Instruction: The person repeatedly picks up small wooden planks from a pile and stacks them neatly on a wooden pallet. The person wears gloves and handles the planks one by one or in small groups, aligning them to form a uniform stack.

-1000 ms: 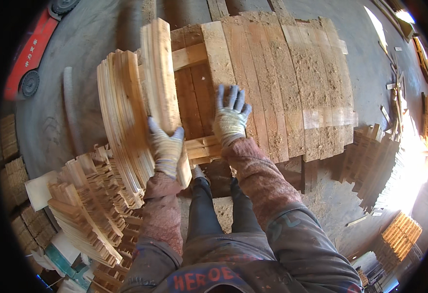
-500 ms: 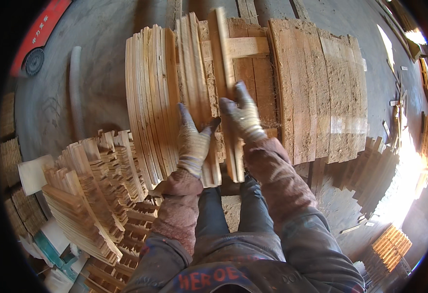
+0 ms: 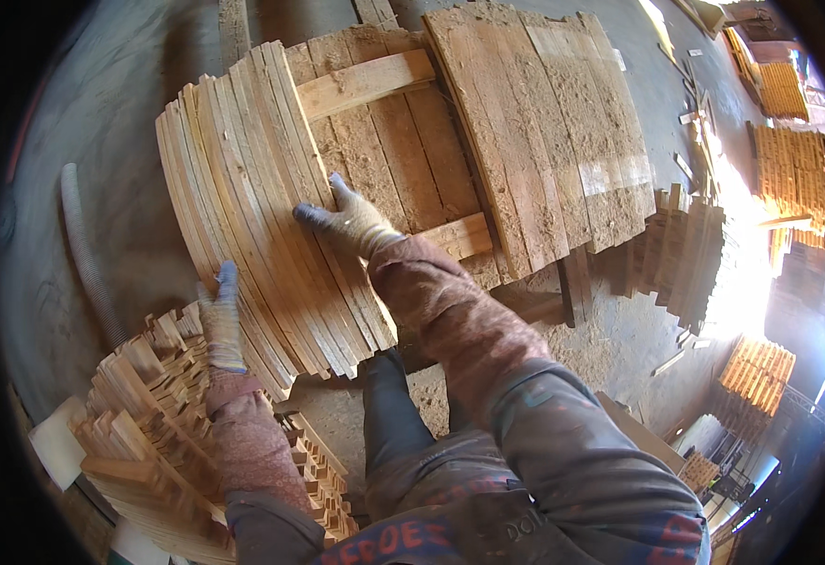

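A tight row of wooden slats [image 3: 243, 188] stands on edge on a sawdust-covered board base [image 3: 412, 141]. At the row's outer left side, my left hand [image 3: 221, 320] rests flat with its fingers stretched out. My right hand [image 3: 348, 224] lies against the rightmost slats, thumb and finger spread over their upper edges. Its other fingers are hidden behind the wrist and glove. Both hands wear dusty knit gloves with dark fingertips, and the row sits between them. Right of a gap, a stack of wide planks [image 3: 544, 141] lies strewn with sawdust.
Cut wood pieces are piled in a stack [image 3: 149, 377] at the lower left. A ribbed grey hose [image 3: 88, 254] lies on the floor at left. More timber stacks [image 3: 798, 179] stand at the right, past bright sunlight. Two crossbars [image 3: 370, 83] span the gap.
The loose slats between my hands have moved left and now sit against the row. My left hand has shifted to the row's outer side; the view has turned to the right.
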Tool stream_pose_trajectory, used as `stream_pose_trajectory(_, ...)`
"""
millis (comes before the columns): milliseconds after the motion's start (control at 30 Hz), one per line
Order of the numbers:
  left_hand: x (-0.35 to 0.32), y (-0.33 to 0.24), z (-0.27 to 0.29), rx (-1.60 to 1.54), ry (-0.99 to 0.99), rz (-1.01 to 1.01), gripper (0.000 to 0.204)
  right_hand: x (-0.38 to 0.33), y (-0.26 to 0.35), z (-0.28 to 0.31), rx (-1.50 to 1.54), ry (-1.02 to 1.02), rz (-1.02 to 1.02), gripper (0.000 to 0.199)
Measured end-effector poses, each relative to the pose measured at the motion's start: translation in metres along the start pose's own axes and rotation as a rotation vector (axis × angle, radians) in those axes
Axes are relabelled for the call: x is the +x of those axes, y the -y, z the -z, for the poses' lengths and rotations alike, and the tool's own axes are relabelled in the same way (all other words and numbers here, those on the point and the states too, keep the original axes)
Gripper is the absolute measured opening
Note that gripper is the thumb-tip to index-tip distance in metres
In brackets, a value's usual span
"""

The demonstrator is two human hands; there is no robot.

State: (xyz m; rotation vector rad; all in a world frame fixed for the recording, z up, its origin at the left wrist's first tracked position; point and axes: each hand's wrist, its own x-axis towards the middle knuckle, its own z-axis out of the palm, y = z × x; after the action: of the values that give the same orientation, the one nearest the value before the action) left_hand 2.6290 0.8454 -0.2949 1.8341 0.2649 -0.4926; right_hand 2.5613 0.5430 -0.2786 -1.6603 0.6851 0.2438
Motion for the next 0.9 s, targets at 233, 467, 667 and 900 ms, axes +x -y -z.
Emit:
stream_pose_trajectory(233, -0.035, -0.061, -0.054, -0.115, -0.265, -0.348, 0.049, -0.017, -0.034, 0.191, -1.215, -0.652, -0.123, 0.111)
stream_pose_trajectory(467, -0.122, -0.103, -0.251, -0.403, 0.315, -0.335, 0.033, -0.049, -0.033, 0.275, -0.222, -0.447, 0.035, 0.031)
stream_pose_trajectory(667, -0.097, -0.09, -0.39, 0.028, 0.408, -0.054, 0.056, -0.097, -0.08, 0.387, 0.225, -0.27, -0.102, 0.038)
stream_pose_trajectory(900, -0.088, -0.078, -0.452, -0.073, 0.374, 0.16, 0.061, -0.155, -0.069, 0.764, 0.261, -1.117, -0.005, 0.041)
